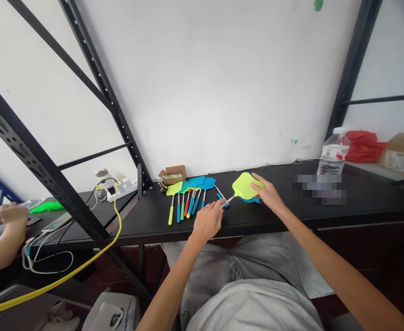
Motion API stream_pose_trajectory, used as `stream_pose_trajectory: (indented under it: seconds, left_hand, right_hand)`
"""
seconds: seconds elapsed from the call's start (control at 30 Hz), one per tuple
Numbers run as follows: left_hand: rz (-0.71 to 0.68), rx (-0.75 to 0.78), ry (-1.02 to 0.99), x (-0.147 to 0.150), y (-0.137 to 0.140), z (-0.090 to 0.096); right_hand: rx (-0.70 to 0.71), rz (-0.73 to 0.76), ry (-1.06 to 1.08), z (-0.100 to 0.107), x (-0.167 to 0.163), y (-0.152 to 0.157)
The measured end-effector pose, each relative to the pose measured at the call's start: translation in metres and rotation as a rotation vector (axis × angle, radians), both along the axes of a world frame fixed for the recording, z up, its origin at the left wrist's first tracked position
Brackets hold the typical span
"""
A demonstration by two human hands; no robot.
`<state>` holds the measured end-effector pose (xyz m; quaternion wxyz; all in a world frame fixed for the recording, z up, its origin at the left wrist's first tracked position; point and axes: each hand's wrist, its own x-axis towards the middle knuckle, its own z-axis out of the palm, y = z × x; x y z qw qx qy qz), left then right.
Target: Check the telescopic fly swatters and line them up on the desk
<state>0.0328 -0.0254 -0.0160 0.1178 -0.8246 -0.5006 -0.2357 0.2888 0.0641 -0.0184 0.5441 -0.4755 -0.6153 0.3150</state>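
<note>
A yellow-green fly swatter (245, 184) with a perforated head and a silver shaft is held between both hands, above the black table (291, 202). My left hand (207, 221) is closed around its handle end, mostly hiding the grip. At the head's right edge, my right hand (269, 194) grips it between thumb and fingers. Partly covered beneath that head lies a blue piece (252, 200), apparently another swatter's head. To the left, several fly swatters (207, 184) in blue, yellow-green and red lie in a row, heads toward the wall. A blue-gripped shaft (219, 189) lies beside my left hand.
A small open cardboard box (173, 175) stands behind the row. At right are a water bottle (332, 154), a red bag (363, 146) and a carton (403, 154). Leftward, a yellow cable (118, 220) hangs past a rack post; another person's hand (13, 212) shows beyond it.
</note>
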Motion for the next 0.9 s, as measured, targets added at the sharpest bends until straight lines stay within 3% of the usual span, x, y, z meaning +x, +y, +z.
stream_pose_trajectory:
  seconds: [0.23,0.47,0.57,0.73,0.9]
  left_hand:
    - [0.018,-0.007,-0.112,-0.011,0.006,0.005]
    - [0.235,0.129,-0.351,-0.049,0.023,0.02]
    - [0.347,0.124,-0.328,-0.067,0.029,0.02]
    - [0.539,0.009,-0.204,-0.085,0.033,0.014]
    - [0.598,-0.107,-0.143,-0.086,0.034,0.009]
  right_hand:
    - [0.117,-0.053,-0.196,-0.013,-0.01,-0.003]
    - [0.139,-0.056,-0.703,-0.017,-0.019,-0.007]
    - [0.135,-0.079,-0.861,-0.02,-0.022,-0.008]
    - [0.078,-0.111,-0.938,-0.022,-0.023,-0.009]
    - [-0.001,-0.116,-0.98,-0.021,-0.024,-0.01]
